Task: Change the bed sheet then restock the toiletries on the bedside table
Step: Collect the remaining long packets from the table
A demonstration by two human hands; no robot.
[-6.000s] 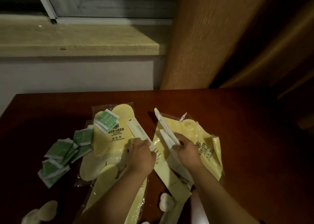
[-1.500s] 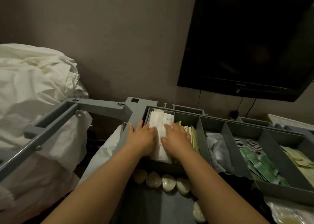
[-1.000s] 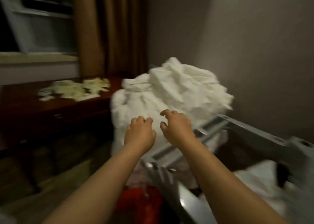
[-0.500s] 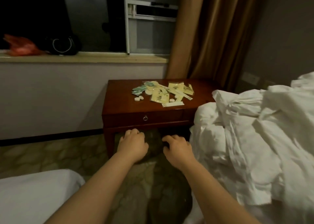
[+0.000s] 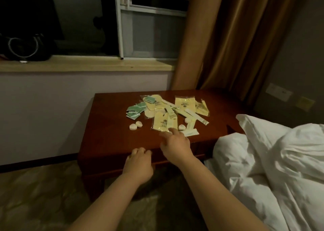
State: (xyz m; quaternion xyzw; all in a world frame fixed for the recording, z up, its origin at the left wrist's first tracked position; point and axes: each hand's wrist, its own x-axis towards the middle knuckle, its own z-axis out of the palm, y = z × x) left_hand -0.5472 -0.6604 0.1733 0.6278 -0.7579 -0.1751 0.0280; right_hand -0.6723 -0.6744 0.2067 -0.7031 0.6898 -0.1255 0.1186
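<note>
Both hands have closed on the bedside table [image 5: 108,131]: the right hand [image 5: 175,145], forefinger out, holds nothing at the yellow packet [image 5: 164,124] mid-table; the left hand [image 5: 138,164], loosely curled, hangs empty at its front edge. A careless sweep could knock the small round soaps [image 5: 135,125], left of that packet, onto the floor.

A glossy reddish-brown wooden bedside table [image 5: 108,125] is carrying pale yellow plastic packets [image 5: 164,124], green-and-white paper sachets [image 5: 135,110] at their left and round white soaps [image 5: 135,125]. Plain white crumpled bedding [image 5: 273,160] is lying right of the table; golden-brown curtains [image 5: 228,38] are hanging behind it.
</note>
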